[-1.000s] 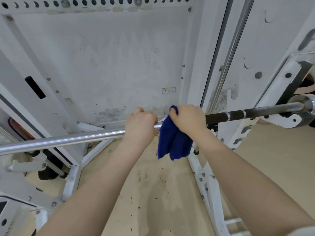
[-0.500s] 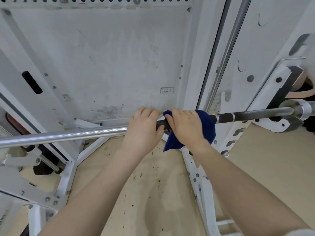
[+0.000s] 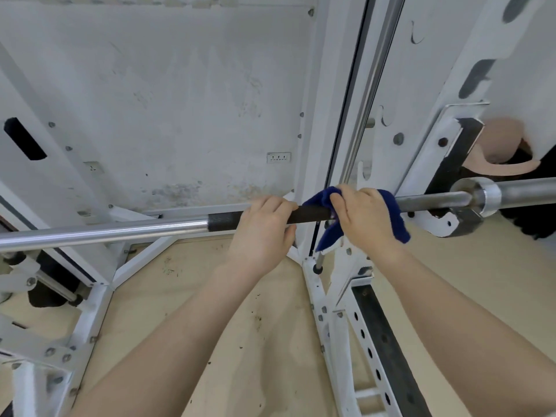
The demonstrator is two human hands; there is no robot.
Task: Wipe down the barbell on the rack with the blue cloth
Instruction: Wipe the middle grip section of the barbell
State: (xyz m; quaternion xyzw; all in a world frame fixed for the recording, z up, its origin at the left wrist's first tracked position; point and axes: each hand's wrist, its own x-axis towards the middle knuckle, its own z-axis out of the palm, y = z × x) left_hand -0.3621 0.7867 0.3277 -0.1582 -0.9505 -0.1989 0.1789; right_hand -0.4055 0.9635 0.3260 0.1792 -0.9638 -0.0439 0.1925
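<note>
The barbell (image 3: pixel 105 231) runs across the view at hand height, shiny steel on the left, with a dark knurled stretch in the middle. Its right end rests in a white rack hook (image 3: pixel 445 225). My left hand (image 3: pixel 261 233) is wrapped around the dark stretch. Just to its right, my right hand (image 3: pixel 365 219) presses the blue cloth (image 3: pixel 394 218) around the bar; cloth ends hang below and stick out on both sides of the hand. The bar under the cloth is hidden.
White rack uprights (image 3: pixel 337 311) with bolt holes stand below and right of my hands. A steel guide rod (image 3: pixel 370 94) rises behind them. The bar's sleeve collar (image 3: pixel 489 197) sits at the right. A stained white wall (image 3: pixel 180 100) is behind, tan floor (image 3: pixel 264 326) below.
My right hand has slid the cloth to the right along the bar, uncovering more of the dark knurled stretch. My left hand has also shifted right and now grips that dark part.
</note>
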